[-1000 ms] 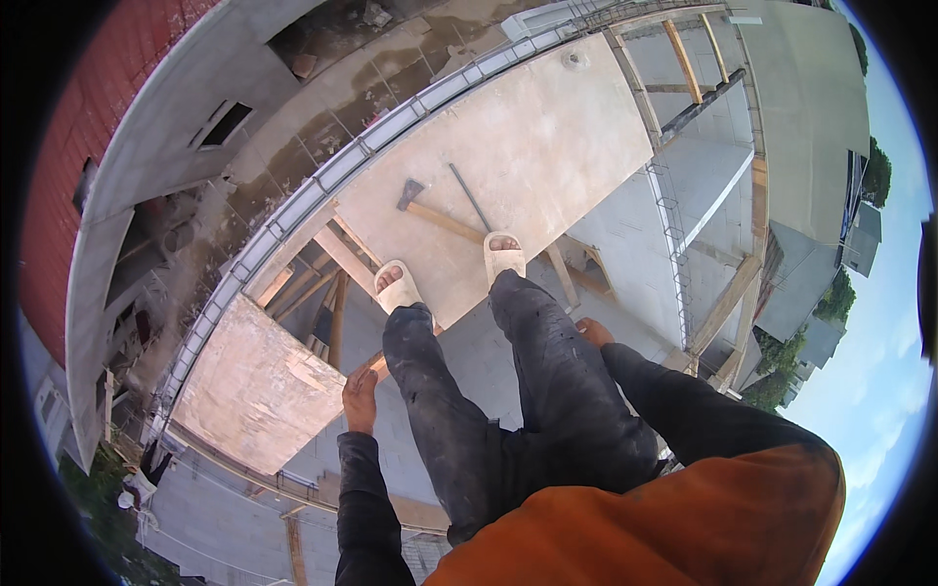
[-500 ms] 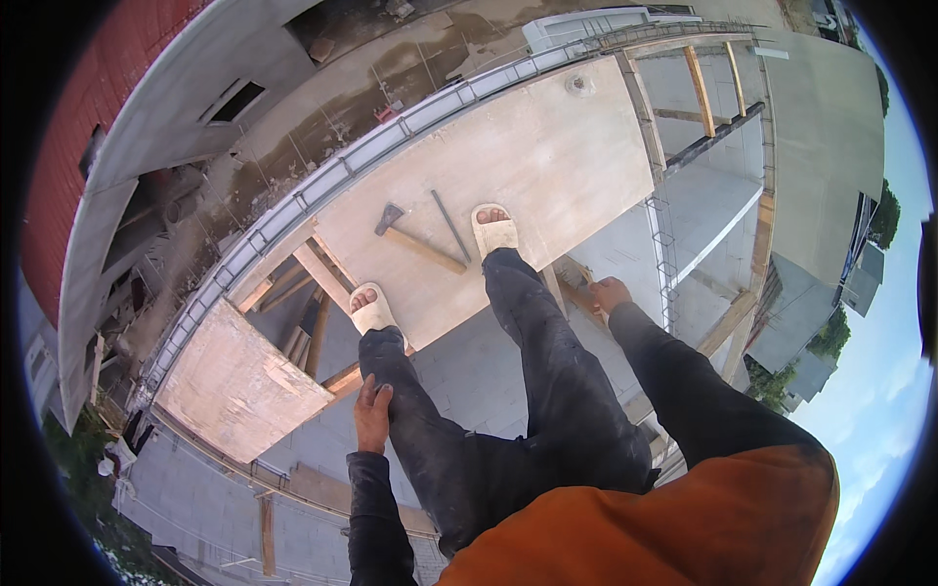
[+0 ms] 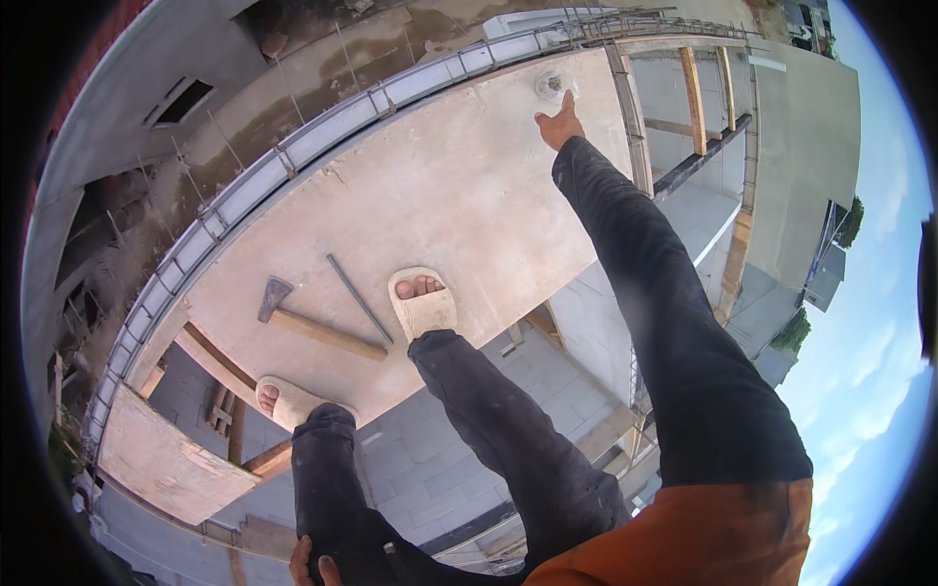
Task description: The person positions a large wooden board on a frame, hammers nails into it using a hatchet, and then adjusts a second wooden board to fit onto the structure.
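My right arm is stretched far forward over the pale plywood sheet (image 3: pixel 469 186). My right hand (image 3: pixel 560 125) has a finger extended and the thumb apart, with nothing visible in it. Its fingertip reaches the edge of a small, round, whitish bundle (image 3: pixel 553 82), perhaps a plastic bag; its contents cannot be made out. My left hand (image 3: pixel 315 564) rests on my left leg at the lower edge, fingers apart and partly cut off. On the sheet, away from both hands, lie a hammer (image 3: pixel 327 332) with a wooden handle and a thin dark metal bar (image 3: pixel 360 298).
My sandalled feet stand on the sheet. Gaps between timber beams (image 3: pixel 212 354) open beside it, with block walls and a floor far below. A steel rebar cage (image 3: pixel 283 161) runs along the outer edge. A shorter plywood piece (image 3: pixel 166 459) lies at left.
My right hand has moved from beside the sheet's near edge forward to the whitish bundle. My left hand has slid lower in view, still on my leg. The whole view has shifted.
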Available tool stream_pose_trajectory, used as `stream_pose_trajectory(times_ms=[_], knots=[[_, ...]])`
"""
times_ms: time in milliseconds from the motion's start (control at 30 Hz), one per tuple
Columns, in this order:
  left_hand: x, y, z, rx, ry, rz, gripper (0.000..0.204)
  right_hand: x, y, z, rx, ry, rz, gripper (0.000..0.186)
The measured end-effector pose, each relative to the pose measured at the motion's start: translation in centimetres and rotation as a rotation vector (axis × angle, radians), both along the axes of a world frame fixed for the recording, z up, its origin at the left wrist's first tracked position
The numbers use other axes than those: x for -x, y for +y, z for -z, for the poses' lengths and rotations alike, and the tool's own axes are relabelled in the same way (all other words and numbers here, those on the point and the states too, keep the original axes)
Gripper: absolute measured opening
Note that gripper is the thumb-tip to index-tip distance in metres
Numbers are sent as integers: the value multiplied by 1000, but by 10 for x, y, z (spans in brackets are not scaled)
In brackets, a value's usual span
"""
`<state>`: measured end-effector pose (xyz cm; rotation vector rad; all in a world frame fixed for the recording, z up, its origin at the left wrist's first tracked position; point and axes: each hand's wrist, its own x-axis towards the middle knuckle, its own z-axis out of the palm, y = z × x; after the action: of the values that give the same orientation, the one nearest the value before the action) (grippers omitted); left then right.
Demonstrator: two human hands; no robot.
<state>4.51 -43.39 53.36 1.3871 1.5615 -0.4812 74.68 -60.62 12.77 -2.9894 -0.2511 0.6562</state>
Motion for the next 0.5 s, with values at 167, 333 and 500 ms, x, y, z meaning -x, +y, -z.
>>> stream_pose_trajectory(times_ms=[167,333,500], knots=[[16,-32,12,-66,3,-429,46,-53,8,43,54,-165,-123,66],[7,-37,4,-47,74,-270,48,-23,5,39,41,-249,-107,42],[41,-73,-14,-17,8,-242,57,108,25,25,150,-13,-194,30]])
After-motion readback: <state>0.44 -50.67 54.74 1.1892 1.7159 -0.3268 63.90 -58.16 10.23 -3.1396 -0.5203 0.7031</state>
